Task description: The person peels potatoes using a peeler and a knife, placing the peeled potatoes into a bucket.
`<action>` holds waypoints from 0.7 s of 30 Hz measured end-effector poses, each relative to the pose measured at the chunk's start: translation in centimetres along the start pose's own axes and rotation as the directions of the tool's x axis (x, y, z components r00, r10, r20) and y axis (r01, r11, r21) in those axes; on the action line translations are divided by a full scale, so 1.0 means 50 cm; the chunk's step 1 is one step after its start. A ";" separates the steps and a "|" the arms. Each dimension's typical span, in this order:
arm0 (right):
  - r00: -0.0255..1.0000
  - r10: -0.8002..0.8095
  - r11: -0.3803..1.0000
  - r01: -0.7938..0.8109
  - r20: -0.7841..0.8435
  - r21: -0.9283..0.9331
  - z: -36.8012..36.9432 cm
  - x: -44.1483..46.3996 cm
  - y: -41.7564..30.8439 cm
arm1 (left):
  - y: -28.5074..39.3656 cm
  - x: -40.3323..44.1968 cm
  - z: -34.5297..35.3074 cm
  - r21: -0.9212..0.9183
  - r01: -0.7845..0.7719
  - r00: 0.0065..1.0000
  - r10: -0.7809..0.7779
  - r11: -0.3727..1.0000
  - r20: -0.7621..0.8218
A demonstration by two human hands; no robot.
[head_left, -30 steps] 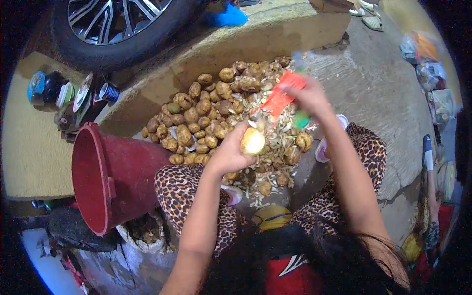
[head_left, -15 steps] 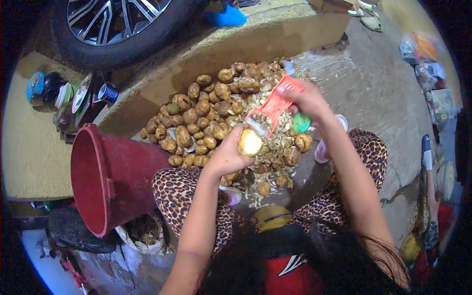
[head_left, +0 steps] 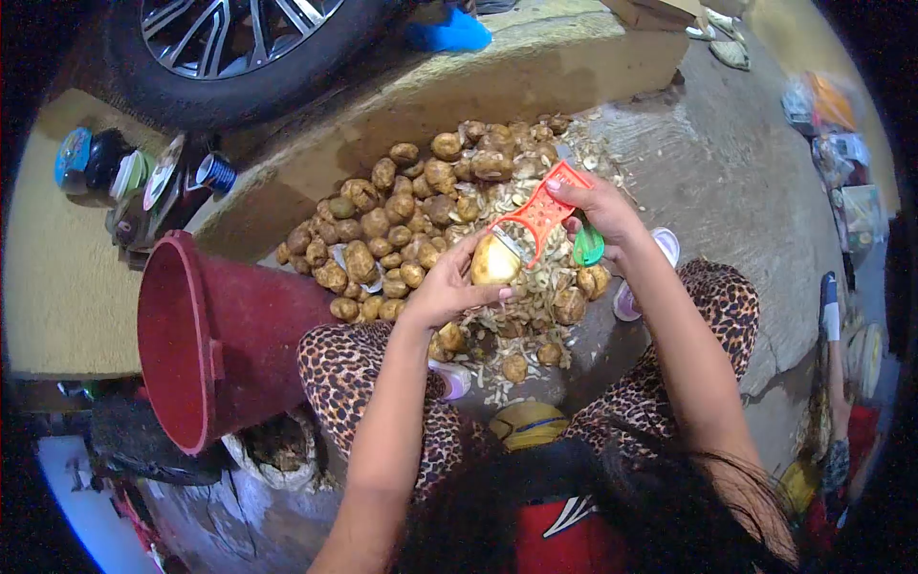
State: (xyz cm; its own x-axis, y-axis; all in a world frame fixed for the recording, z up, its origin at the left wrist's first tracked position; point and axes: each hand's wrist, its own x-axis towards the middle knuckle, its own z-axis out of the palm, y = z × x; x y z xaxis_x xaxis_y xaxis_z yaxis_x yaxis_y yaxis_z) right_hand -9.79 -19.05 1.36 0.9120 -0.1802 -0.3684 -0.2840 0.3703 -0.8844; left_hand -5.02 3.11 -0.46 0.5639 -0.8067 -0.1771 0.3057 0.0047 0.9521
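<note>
My left hand is wrapped round a partly peeled potato, its pale flesh facing up. My right hand grips an orange-red peeler, whose blade end lies against the potato's upper right side. Below the right fingers shows a round green piece; whether it is held too, I cannot tell. Beyond my hands spreads a heap of unpeeled brown potatoes. Pale peelings are scattered under the peeler, with a few potatoes among them.
A dark red bucket lies tipped on my left, near a white sack. Behind the heap runs a concrete ledge, with a car wheel at upper left. Plastic bags and a long-handled tool are at right.
My right hand has brought the peeler down onto the potato, where before it was tilted just above. The left hand has turned the potato, showing more of its peeled side.
</note>
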 end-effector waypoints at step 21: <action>0.971 -0.238 0.917 0.220 -0.014 -0.333 0.017 -0.024 -0.040 | 0.007 -0.022 0.044 0.216 0.067 0.983 -0.027 0.974 -0.183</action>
State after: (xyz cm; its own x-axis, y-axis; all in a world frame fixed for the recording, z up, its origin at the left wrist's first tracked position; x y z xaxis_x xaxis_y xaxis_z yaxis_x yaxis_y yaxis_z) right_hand -10.07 -18.80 3.83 0.9493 -0.2756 -0.1511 -0.1583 -0.0037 -0.9874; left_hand -7.20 2.70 0.64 0.6864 -0.6845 -0.2454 0.1698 -0.1773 0.9694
